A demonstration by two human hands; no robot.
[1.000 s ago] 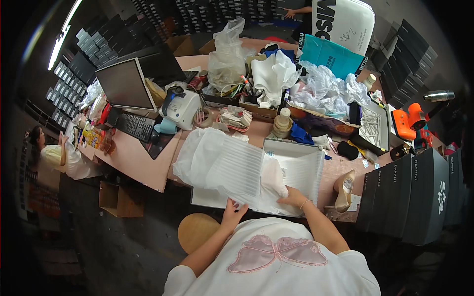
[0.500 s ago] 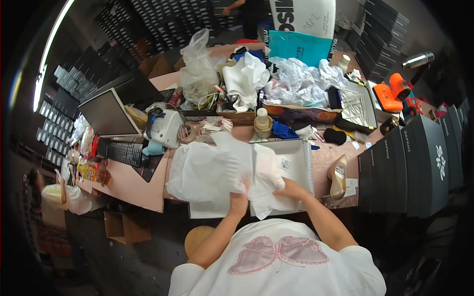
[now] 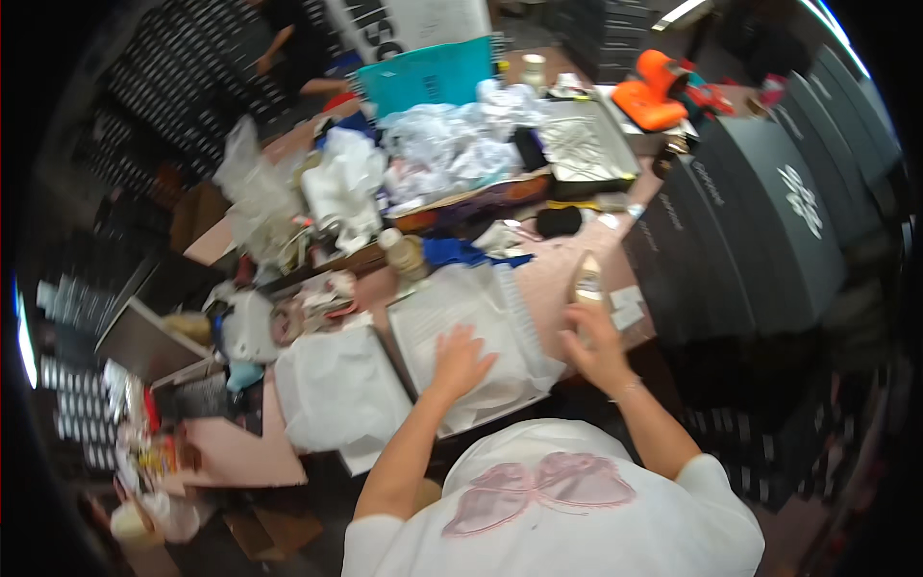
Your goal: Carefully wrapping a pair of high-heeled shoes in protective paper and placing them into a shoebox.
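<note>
Two halves of a white-lined box lie side by side in front of me. My left hand (image 3: 461, 361) rests with fingers spread on the white tissue paper (image 3: 447, 313) that covers the right half. Whatever lies under that paper is hidden. More crumpled tissue paper (image 3: 336, 385) fills the left half. To the right of the box, my right hand (image 3: 598, 351) grips the back part of a beige pointed shoe (image 3: 587, 279), its toe facing away. The fingers hide the shoe's rear, and motion blurs them somewhat.
Tall dark shoe boxes (image 3: 731, 231) stand in a row at the right. Behind the work area are a tray of white sticks (image 3: 582, 149), a heap of crumpled tissue (image 3: 452, 144), a bottle (image 3: 402, 255) and an orange device (image 3: 654, 91). A monitor (image 3: 154, 337) stands left.
My hands have let go of the white-wrapped bundle, and tissue now covers the right box half. My left hand has flattened on it; my right hand has moved to the shoe. The view has turned.
</note>
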